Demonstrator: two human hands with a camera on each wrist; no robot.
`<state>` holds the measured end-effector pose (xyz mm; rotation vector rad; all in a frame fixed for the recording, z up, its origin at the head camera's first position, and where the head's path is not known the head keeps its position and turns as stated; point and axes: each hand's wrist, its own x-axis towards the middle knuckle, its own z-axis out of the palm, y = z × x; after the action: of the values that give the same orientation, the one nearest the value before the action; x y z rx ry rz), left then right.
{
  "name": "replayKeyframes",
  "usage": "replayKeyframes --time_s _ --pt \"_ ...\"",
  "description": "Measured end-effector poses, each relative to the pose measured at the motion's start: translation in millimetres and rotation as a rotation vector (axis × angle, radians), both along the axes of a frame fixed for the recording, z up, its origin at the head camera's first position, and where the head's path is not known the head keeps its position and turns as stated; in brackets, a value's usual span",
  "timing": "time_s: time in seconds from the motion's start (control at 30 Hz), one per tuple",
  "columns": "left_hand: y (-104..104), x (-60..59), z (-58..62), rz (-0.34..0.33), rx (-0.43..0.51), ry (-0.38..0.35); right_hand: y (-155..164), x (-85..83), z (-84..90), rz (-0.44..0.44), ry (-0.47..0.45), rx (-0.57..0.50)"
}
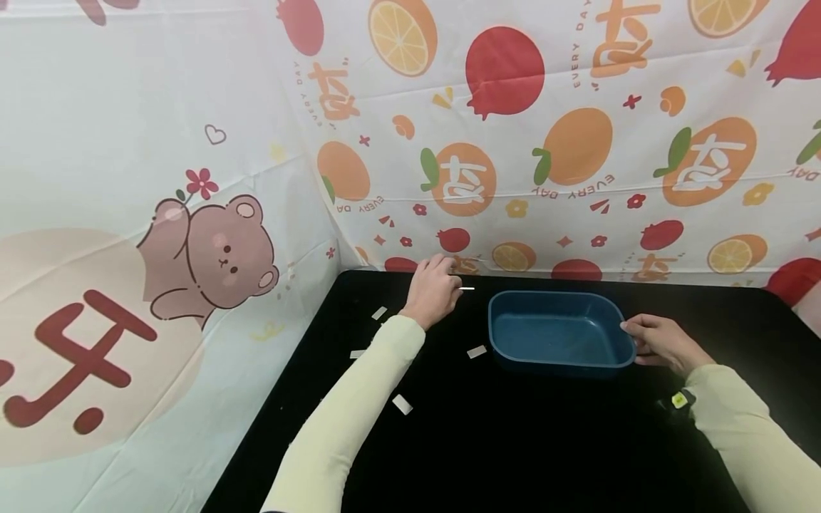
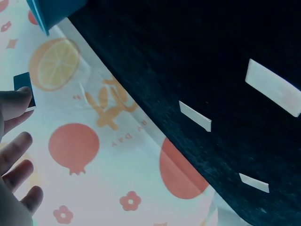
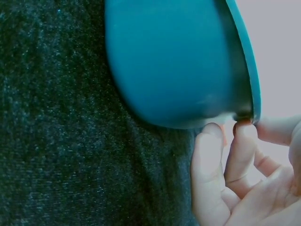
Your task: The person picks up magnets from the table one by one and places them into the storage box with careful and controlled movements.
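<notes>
Slip pinched at the table's far edge, tray steadied from the right

Head view: left hand (image 1: pixel 433 291) near the fruit-print backdrop (image 1: pixel 577 142), fingers closed on a thin white slip (image 1: pixel 467 288) pointing toward the blue tray (image 1: pixel 558 332); right hand (image 1: pixel 661 343) gripping the tray's right rim; four more white slips (image 1: pixel 402 404) loose on the black table (image 1: pixel 513 442), left of the tray. Left wrist view: fingertips (image 2: pixel 16 103) pinching a slip edge; three slips (image 2: pixel 194 116) lying flat on the dark cloth. Right wrist view: fingers (image 3: pixel 209 155) curled under the tray rim (image 3: pixel 244 61). Best done, judging from this: pinch kept firm, tray held still, slip carried well over the rim before letting go.
</notes>
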<state>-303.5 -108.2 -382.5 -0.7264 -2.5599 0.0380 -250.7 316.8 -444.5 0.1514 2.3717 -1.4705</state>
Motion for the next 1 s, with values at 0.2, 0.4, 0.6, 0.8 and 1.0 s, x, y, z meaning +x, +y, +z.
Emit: replayKeyframes --time_s 0.2,0.4,0.6,0.8,1.0 --pt "11.2 4.6 5.8 -0.041 0.003 -0.008 0.1 -0.1 0.2 -0.001 -0.006 -0.004" --pt "19.3 3.9 6.3 -0.055 -0.017 -0.009 -0.1 0.1 -0.5 -0.005 -0.002 -0.006" --pt "25.4 3.9 3.9 -0.050 -0.049 -0.004 0.5 -0.8 -2.4 -0.013 -0.005 -0.002" --pt "32.8 3.0 1.8 -0.028 -0.091 -0.007 0.4 -0.6 -1.9 -0.018 -0.006 -0.005" --pt "39.0 2.6 3.1 -0.045 -0.123 -0.006 -1.7 1.1 -0.4 -0.013 -0.003 0.003"
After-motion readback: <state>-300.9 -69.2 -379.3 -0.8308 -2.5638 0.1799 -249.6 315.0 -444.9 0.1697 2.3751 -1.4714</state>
